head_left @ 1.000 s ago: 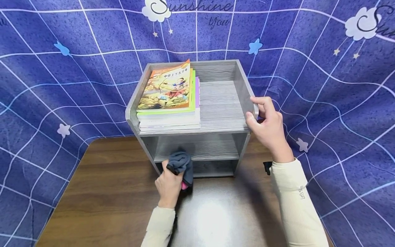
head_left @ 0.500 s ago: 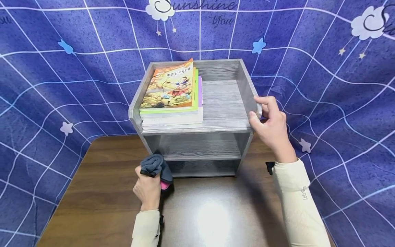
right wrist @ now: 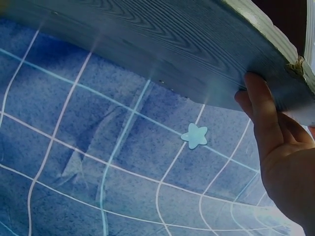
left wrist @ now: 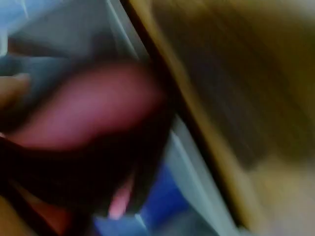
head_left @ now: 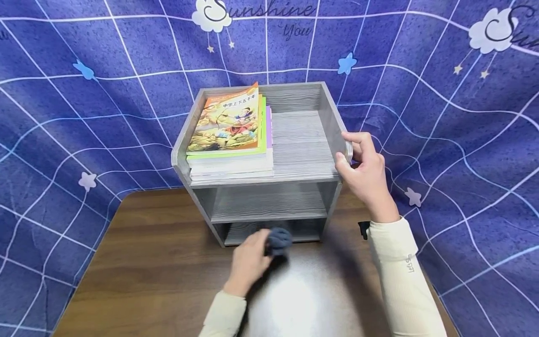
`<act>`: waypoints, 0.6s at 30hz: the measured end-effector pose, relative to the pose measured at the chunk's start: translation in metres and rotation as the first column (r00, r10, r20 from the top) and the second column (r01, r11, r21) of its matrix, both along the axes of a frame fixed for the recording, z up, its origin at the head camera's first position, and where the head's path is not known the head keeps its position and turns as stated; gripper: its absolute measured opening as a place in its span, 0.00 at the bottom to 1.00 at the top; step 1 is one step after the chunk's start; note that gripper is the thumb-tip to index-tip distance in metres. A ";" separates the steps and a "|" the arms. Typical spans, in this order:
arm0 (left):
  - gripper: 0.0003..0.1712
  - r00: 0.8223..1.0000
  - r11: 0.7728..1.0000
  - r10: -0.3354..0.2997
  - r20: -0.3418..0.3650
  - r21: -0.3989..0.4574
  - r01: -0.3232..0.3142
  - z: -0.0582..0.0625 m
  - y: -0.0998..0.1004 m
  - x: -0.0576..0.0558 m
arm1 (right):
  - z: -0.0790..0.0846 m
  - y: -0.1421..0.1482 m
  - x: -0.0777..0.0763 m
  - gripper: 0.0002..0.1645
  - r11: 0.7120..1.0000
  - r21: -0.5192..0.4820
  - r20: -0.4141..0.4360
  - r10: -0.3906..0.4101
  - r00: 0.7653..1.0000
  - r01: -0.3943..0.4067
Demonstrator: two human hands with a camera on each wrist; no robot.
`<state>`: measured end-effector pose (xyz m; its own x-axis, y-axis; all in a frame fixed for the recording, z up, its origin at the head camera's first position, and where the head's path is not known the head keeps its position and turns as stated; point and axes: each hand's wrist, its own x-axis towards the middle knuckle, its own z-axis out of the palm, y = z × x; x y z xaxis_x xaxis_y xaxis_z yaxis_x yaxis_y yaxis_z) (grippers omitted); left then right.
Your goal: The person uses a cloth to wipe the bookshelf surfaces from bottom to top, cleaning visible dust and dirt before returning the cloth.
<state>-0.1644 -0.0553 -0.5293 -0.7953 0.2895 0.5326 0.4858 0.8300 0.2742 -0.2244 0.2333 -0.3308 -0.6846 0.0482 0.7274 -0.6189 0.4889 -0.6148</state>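
My left hand [head_left: 251, 256] grips a bunched dark grey cloth [head_left: 280, 241] in front of the small grey wood-grain shelf [head_left: 294, 177], at its bottom compartment. Blur hides whether the cloth touches the shelf or the table. In the left wrist view the cloth's pink side [left wrist: 93, 108] shows, smeared by motion. Up at the shelf's right side panel, my right hand [head_left: 366, 173] pinches the front corner, thumb on the inner face. The right wrist view has the fingers of this hand [right wrist: 266, 110] lying against the panel's outer face [right wrist: 162, 44].
A stack of books [head_left: 229, 126] lies on the left of the shelf's top. The shelf stands on a brown wooden table [head_left: 151, 262] near a blue patterned curtain [head_left: 139, 107]. A small black object [head_left: 364, 229] is beside my right sleeve.
My left hand swung left with the cloth, then came back right, past its first place, to the shelf's bottom compartment. The right hand keeps its hold on the panel.
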 end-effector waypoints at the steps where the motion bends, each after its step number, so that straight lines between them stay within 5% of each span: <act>1: 0.36 0.999 0.997 -0.042 0.014 -0.066 0.042 0.001 0.013 -0.001 | -0.001 0.000 0.000 0.25 1.000 -0.001 0.001 0.004 1.000 -0.004; 5: 0.35 0.989 0.945 -0.144 0.043 -0.289 0.150 -0.004 0.067 -0.006 | -0.003 -0.001 -0.001 0.26 1.000 -0.009 0.004 0.009 1.000 -0.009; 9: 0.29 0.989 0.895 -0.148 0.010 -0.425 0.138 -0.024 0.108 -0.014 | -0.003 -0.002 -0.001 0.26 1.000 -0.018 0.009 0.009 1.000 -0.009; 13: 0.25 0.999 0.899 -0.049 0.017 -0.436 0.051 -0.043 0.128 -0.031 | -0.002 -0.004 -0.002 0.26 1.000 -0.017 0.015 0.008 1.000 -0.008; 18: 0.34 0.998 0.892 0.020 0.061 -0.451 0.010 -0.045 0.139 -0.038 | -0.002 -0.004 -0.001 0.26 1.000 -0.017 0.011 -0.004 1.000 0.004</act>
<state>-0.2027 0.0834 -0.5739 -0.8245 0.4828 0.2952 0.4757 0.8738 -0.1005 -0.2255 0.2293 -0.3324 -0.6923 0.0636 0.7188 -0.6101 0.4805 -0.6300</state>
